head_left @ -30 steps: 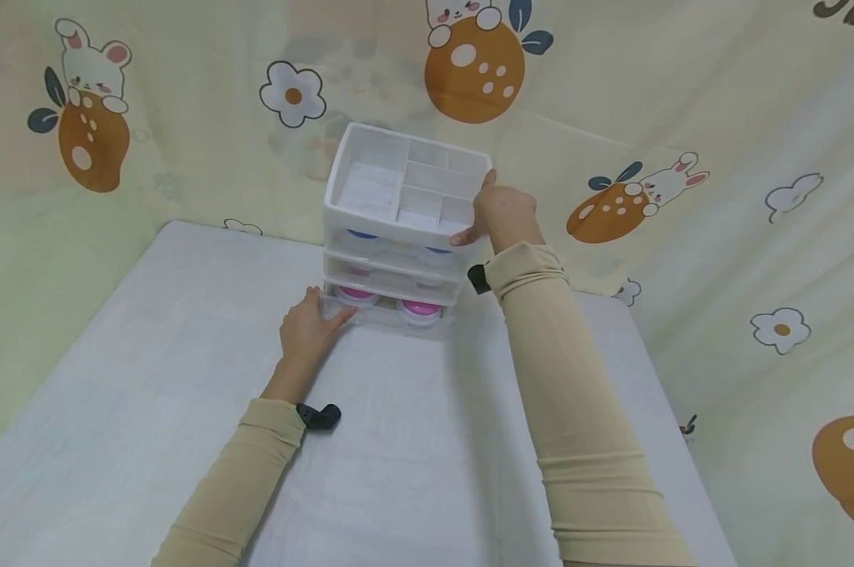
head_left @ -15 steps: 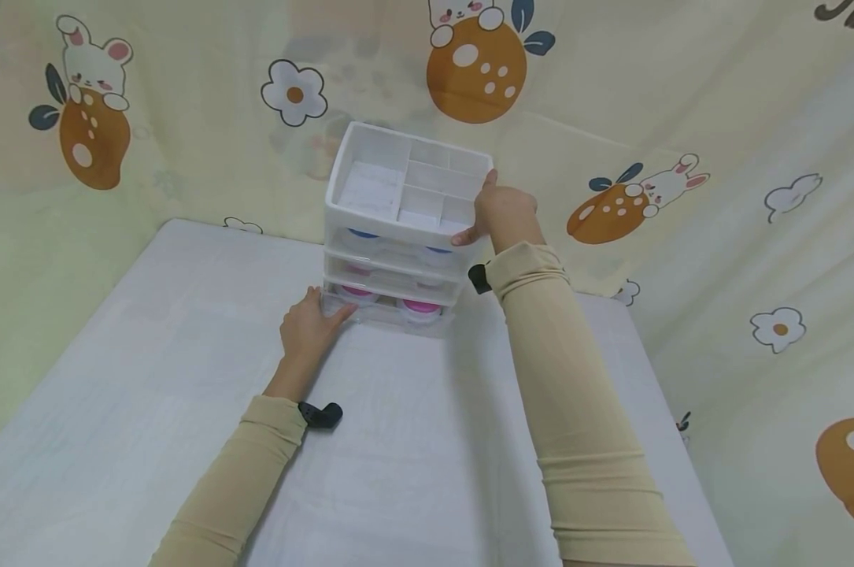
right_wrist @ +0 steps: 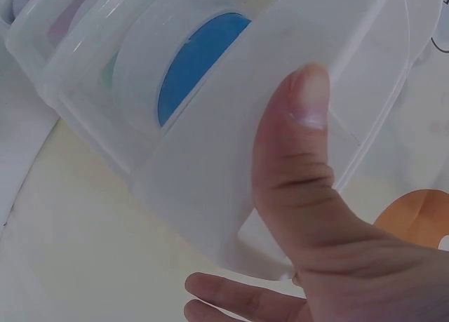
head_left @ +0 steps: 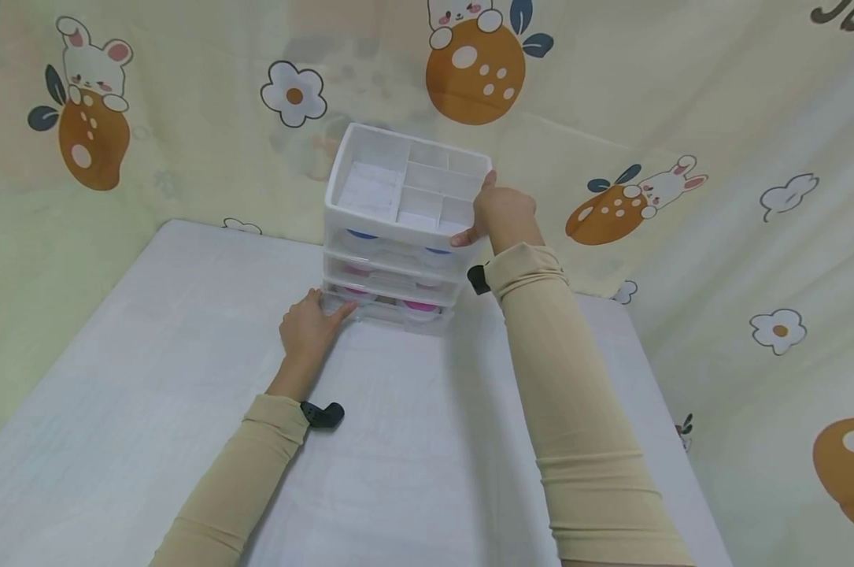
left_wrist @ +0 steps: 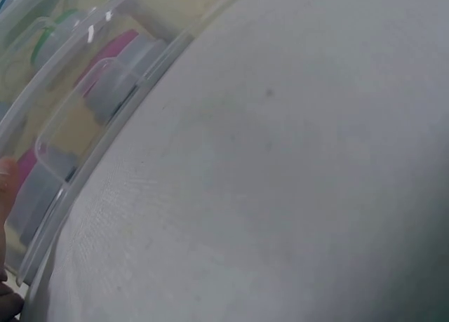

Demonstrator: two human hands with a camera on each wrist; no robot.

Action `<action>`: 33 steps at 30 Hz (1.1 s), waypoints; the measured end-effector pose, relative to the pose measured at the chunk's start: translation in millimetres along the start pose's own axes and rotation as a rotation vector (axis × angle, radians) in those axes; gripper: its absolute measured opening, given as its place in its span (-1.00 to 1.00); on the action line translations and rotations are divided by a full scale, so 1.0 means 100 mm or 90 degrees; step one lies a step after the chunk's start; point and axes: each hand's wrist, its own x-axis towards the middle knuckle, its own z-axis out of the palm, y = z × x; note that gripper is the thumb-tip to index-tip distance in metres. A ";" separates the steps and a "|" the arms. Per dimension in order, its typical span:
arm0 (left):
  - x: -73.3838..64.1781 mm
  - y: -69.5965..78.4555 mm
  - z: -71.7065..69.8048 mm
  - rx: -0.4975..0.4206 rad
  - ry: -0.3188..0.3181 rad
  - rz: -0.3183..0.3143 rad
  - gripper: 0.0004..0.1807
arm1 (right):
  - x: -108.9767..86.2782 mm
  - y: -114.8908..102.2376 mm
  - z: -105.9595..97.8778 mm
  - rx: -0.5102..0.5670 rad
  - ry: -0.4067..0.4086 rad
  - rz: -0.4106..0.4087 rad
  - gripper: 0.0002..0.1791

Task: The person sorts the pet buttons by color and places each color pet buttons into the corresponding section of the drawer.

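Note:
A small white drawer organizer point(head_left: 391, 226) with a divided top tray stands near the back of the table. Its lowest clear drawer point(head_left: 391, 313) sticks out a little at the front. Inside that drawer are round containers with pink lids point(head_left: 421, 306). My left hand point(head_left: 306, 327) holds the drawer's left front corner, thumb on the front, fingers mostly hidden at the side. With my right hand point(head_left: 504, 213) I grip the tray's right front corner; in the right wrist view the thumb point(right_wrist: 295, 153) presses on the white casing. A blue-lidded container point(right_wrist: 200, 62) shows in the top drawer.
White cloth covers the table point(head_left: 391, 441). Right behind the organizer hangs a pale curtain point(head_left: 207, 150) printed with rabbits, fruit and flowers, which also runs along the right side. A black device point(head_left: 323, 415) sits on the left wrist.
The lowest drawer has slid slightly inward, so less of its pink lids shows. My left hand has barely shifted with it; my right hand and the organizer have stayed in place.

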 end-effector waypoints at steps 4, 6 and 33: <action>0.01 -0.01 0.02 0.006 0.005 -0.007 -0.05 | 0.00 -0.02 -0.01 -0.003 -0.003 0.004 0.42; 0.01 -0.01 0.03 0.007 0.008 -0.009 -0.05 | 0.00 -0.02 -0.02 -0.002 -0.004 0.005 0.42; 0.07 0.03 0.08 0.040 0.032 -0.025 -0.05 | -0.01 -0.02 -0.02 -0.028 -0.007 0.000 0.42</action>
